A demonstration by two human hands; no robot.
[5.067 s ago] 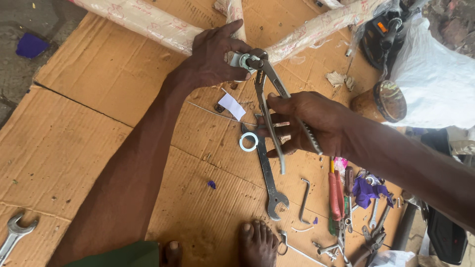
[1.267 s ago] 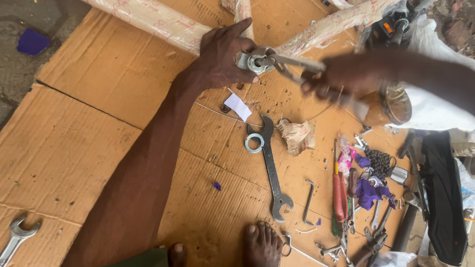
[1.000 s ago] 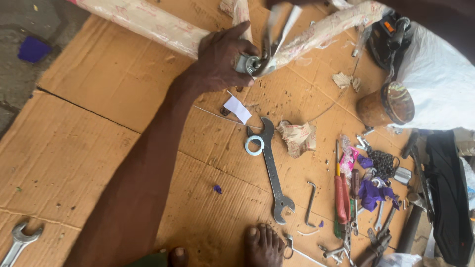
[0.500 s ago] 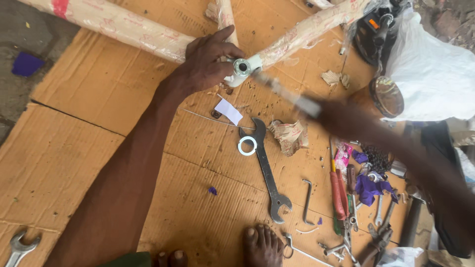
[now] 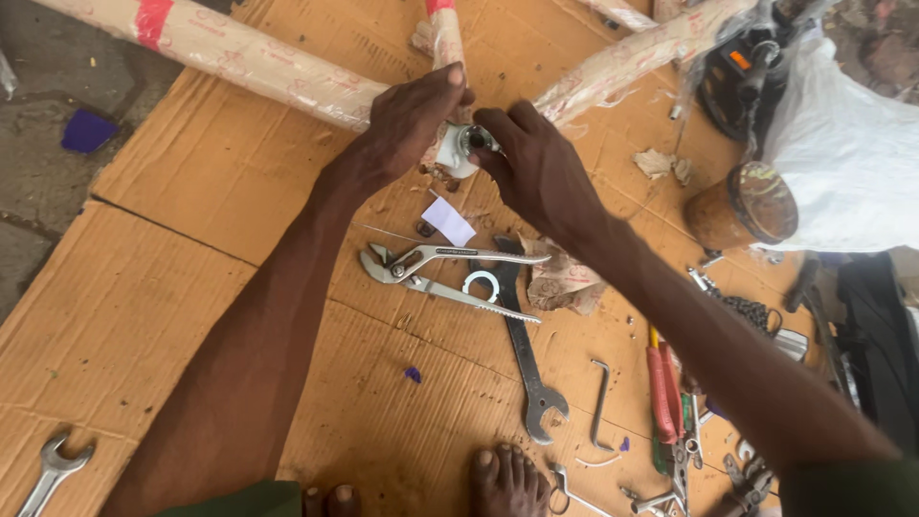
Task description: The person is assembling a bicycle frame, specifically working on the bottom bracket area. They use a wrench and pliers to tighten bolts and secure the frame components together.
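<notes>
Left hand (image 5: 407, 124) clasps the wrapped frame joint (image 5: 450, 153); right hand (image 5: 536, 163) pinches its metal fitting (image 5: 472, 140), mostly hidden by fingers. Pliers (image 5: 445, 273) lie below.

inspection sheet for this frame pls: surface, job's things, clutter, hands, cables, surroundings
Surface: brown cardboard sheet, creased, on the ground.
Job's things: metal fitting at the junction of the paper-wrapped tubes.
Clutter: pliers, ring, long spanner, small spanner, hex key, rusty tin, paper scraps.
Hands: left hand on the junction; right hand fingers at the fitting.
Cables: nothing seen.
Surroundings: white plastic bag, grey ground, bare toes.
</notes>
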